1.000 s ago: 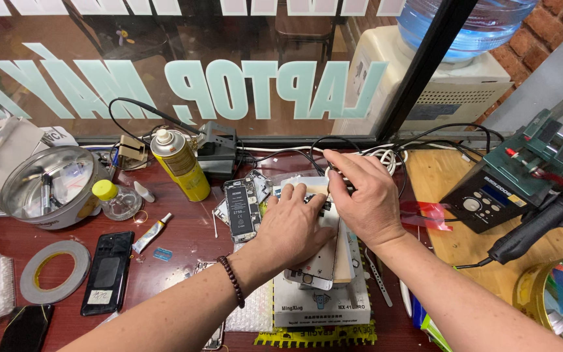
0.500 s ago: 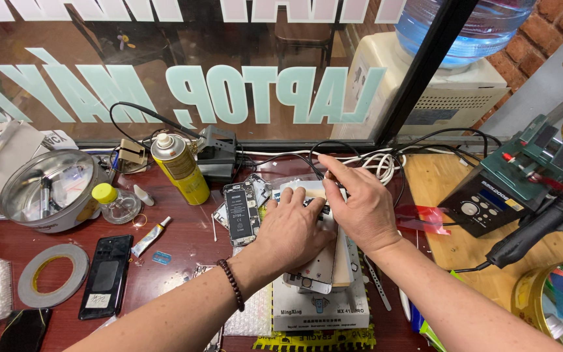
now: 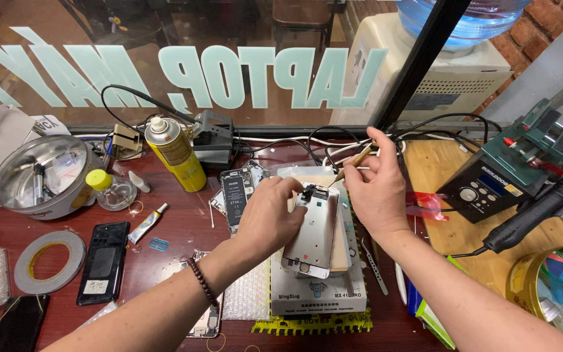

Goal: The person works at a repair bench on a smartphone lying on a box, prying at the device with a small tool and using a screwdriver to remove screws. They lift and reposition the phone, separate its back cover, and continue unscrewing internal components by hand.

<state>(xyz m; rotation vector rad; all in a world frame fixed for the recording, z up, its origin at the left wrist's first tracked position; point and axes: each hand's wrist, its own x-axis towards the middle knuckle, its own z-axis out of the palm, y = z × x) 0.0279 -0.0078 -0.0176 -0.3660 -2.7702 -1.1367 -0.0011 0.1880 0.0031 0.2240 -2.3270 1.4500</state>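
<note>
Hands over a bare phone screen panel on our cluttered table.

Our left hand (image 3: 270, 218) lies palm down, its grip pressed on the upper left edge of the silver phone screen panel (image 3: 313, 234), which lies tilted on a white box (image 3: 317, 296) mid-table. Our right hand (image 3: 378, 189) is raised just beside it, pinching a thin brown-handled tool (image 3: 354, 160) between thumb and forefinger. We cannot make out the tool's tip, and our left fingertips hide the panel's corner.

Hands (image 3: 275, 218) over metal-backed phone screen (image 3: 313, 231)
</note>
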